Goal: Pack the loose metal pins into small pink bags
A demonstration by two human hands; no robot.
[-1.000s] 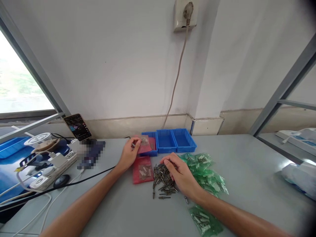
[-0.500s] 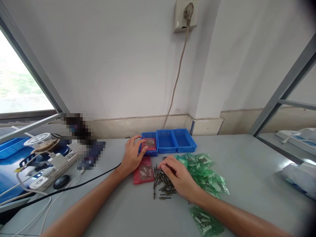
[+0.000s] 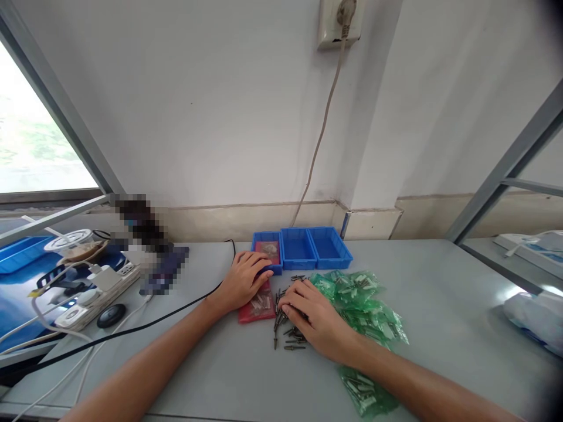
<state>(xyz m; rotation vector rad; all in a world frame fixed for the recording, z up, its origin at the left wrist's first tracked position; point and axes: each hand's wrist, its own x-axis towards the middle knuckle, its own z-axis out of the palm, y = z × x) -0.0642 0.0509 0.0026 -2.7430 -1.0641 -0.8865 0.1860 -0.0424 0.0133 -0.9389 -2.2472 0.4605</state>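
My left hand (image 3: 243, 280) reaches over the front edge of the left blue bin (image 3: 278, 269), fingers extended and nothing visible in them. Inside that bin lies a red bag (image 3: 268, 248) with small parts in it. Below the same hand, on the table, is another red bag (image 3: 258, 309) of small pale metal pieces, partly covered by the fingers. My right hand (image 3: 313, 316) rests over a loose pile of metal pins (image 3: 293, 339), its fingers slightly bent and apart. The fingertips are partly lost among the pins, and no held piece shows.
Two more blue bins (image 3: 298, 264) adjoin the left one. Several green bags (image 3: 373, 319) of metal parts lie right of the pile, partly under my right forearm. A black cable (image 3: 176, 318) crosses the table on the left, near a power strip (image 3: 94, 299) and a black mouse (image 3: 111, 315).
My left hand has moved down and forward from the red bag in the bin onto the bin's front edge. My right hand has flattened over the pins; the view has shifted slightly.
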